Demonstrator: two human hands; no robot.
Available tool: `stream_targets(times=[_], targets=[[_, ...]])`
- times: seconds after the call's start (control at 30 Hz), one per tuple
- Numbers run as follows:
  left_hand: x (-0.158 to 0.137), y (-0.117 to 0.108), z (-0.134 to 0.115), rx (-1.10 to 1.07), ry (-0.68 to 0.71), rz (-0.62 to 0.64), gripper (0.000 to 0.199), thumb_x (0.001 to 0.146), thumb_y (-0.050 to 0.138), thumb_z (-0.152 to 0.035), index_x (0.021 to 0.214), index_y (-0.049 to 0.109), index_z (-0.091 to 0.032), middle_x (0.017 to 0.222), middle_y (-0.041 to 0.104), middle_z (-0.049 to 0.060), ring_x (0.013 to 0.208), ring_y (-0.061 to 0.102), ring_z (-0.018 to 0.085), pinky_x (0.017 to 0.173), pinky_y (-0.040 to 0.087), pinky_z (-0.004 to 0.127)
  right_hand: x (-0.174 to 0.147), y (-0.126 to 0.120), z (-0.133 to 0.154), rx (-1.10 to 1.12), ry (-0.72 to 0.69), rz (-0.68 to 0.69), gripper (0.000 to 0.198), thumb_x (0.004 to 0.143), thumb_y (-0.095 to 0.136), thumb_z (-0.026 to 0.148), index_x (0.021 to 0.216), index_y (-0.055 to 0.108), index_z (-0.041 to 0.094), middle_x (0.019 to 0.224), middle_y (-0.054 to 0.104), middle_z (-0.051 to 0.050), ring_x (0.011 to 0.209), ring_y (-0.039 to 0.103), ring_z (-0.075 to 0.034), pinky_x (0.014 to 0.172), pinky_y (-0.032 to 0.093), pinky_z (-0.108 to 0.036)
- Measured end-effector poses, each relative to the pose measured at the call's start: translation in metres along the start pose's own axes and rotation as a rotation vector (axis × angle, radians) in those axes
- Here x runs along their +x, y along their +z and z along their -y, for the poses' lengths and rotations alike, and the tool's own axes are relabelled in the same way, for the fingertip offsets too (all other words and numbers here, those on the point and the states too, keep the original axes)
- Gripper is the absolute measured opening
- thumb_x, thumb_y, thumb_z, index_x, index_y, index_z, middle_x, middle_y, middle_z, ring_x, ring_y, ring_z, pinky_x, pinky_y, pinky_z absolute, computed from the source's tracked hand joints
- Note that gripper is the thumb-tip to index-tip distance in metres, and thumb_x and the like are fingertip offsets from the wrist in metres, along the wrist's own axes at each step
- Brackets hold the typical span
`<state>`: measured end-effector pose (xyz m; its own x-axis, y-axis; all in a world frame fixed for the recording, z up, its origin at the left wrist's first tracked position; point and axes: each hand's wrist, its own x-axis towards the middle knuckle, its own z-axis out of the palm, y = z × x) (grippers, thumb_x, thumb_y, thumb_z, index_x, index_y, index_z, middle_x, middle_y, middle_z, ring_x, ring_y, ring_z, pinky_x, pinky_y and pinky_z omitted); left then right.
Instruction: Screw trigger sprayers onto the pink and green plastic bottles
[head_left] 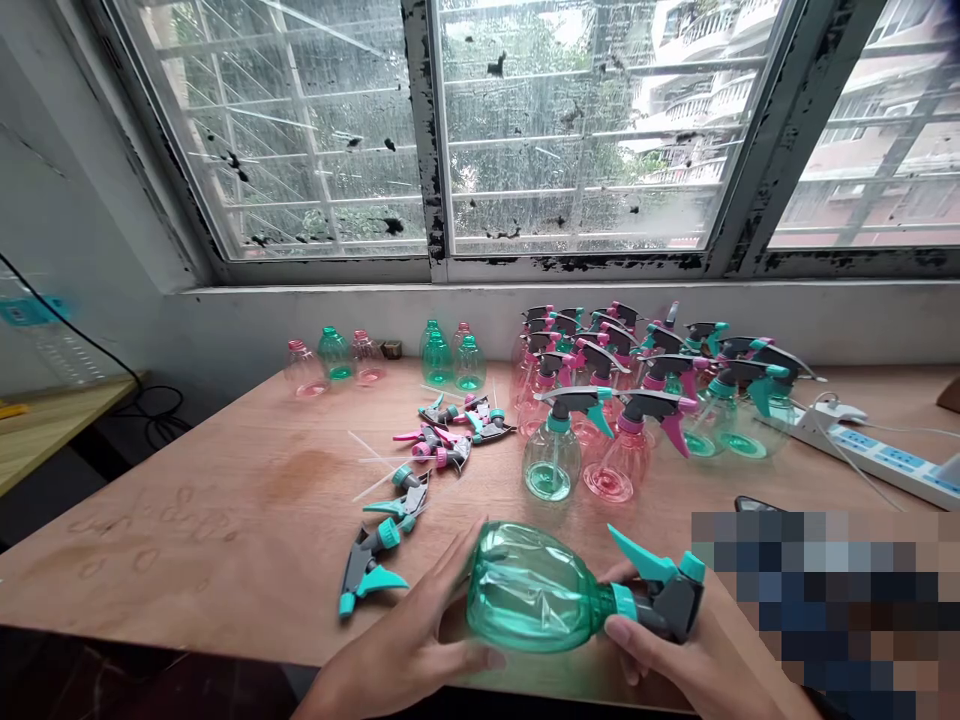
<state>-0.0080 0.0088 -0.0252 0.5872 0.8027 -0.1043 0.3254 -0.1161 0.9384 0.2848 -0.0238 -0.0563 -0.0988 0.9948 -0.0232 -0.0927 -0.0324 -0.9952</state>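
A clear green spray bottle (536, 588) lies on its side in the air at the table's front edge, its base to the left. My left hand (409, 625) is closed around the base end, thumb below and fingers behind. At the neck, my right hand (667, 650) grips the turquoise collar of the grey and turquoise trigger sprayer head (664, 590), which sits on the bottle's mouth. Whether the collar is fully tightened I cannot tell. Left of the bottle lie two loose turquoise trigger heads (367, 565), the nearer one close to my left hand.
More loose pink and turquoise trigger heads (450, 435) with thin tubes lie mid-table. Headless bottles (437, 358) stand at the back left. Several spray bottles with heads (551, 460) crowd the back right, beside a white power strip (870, 450). A phone (757, 504) lies at right.
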Motion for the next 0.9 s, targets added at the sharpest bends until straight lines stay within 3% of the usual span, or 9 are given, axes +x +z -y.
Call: stream_targets(times=[0.17,0.3,0.47,0.53,0.67,0.8,0.9], targets=[[0.0003,0.002,-0.0027,-0.084,0.03,0.029,0.096,0.094,0.067,-0.041,0.16,-0.003,-0.038,0.171,0.013,0.001,0.156,0.018,0.027,0.125,0.027,0.041,0.0007,-0.0008,-0.0008,0.002,-0.003,-0.005,0.05,0.077,0.079,0.06,0.101,0.067,0.019,0.051,0.059,0.005,0.047,0.056,-0.016,0.049,0.049,-0.028],[-0.0007,0.001,-0.0003,-0.124,0.007,0.017,0.117,0.081,0.081,-0.042,0.16,-0.005,-0.034,0.172,0.01,0.003,0.157,0.016,0.029,0.127,0.018,0.043,0.0004,-0.0033,-0.0034,-0.087,0.003,0.017,0.048,0.076,0.079,0.061,0.097,0.071,0.018,0.055,0.062,0.003,0.051,0.058,-0.017,0.053,0.049,-0.029],[-0.0034,0.0007,-0.0023,-0.028,-0.045,-0.02,0.103,0.084,0.076,-0.047,0.161,0.01,-0.031,0.172,0.008,0.003,0.157,0.009,0.031,0.128,0.011,0.047,0.0009,-0.003,-0.0014,-0.074,0.015,0.022,0.05,0.077,0.078,0.062,0.099,0.071,0.018,0.053,0.06,0.003,0.049,0.057,-0.017,0.051,0.05,-0.03],[-0.0034,0.0018,-0.0046,0.023,-0.025,-0.04,0.102,0.085,0.076,-0.043,0.161,0.009,-0.033,0.172,0.008,0.001,0.158,0.007,0.03,0.128,0.009,0.047,0.0009,-0.0012,0.0007,-0.019,0.013,-0.004,0.051,0.076,0.079,0.062,0.101,0.069,0.018,0.053,0.058,0.004,0.048,0.056,-0.016,0.05,0.05,-0.029],[-0.0017,0.0036,-0.0062,-0.019,0.013,-0.017,0.095,0.094,0.066,-0.035,0.161,-0.002,-0.037,0.172,0.007,-0.001,0.158,0.007,0.028,0.127,0.018,0.046,0.0001,0.0019,0.003,0.025,0.001,-0.028,0.053,0.073,0.082,0.062,0.099,0.066,0.019,0.053,0.058,0.005,0.047,0.056,-0.015,0.049,0.05,-0.027],[-0.0003,0.0019,-0.0021,-0.101,0.015,0.016,0.109,0.088,0.075,-0.033,0.16,-0.006,-0.035,0.172,0.007,0.002,0.157,0.01,0.029,0.127,0.017,0.046,-0.0011,0.0017,0.0025,-0.006,-0.002,-0.037,0.053,0.072,0.083,0.061,0.098,0.067,0.018,0.054,0.061,0.004,0.048,0.057,-0.016,0.05,0.05,-0.029],[-0.0011,-0.0002,0.0001,-0.121,-0.004,0.009,0.109,0.084,0.079,-0.036,0.161,0.003,-0.032,0.172,0.007,0.004,0.157,0.011,0.031,0.127,0.015,0.047,-0.0013,-0.0001,0.0003,-0.018,0.005,-0.026,0.053,0.073,0.082,0.061,0.101,0.068,0.018,0.055,0.063,0.003,0.049,0.059,-0.017,0.052,0.05,-0.03]])
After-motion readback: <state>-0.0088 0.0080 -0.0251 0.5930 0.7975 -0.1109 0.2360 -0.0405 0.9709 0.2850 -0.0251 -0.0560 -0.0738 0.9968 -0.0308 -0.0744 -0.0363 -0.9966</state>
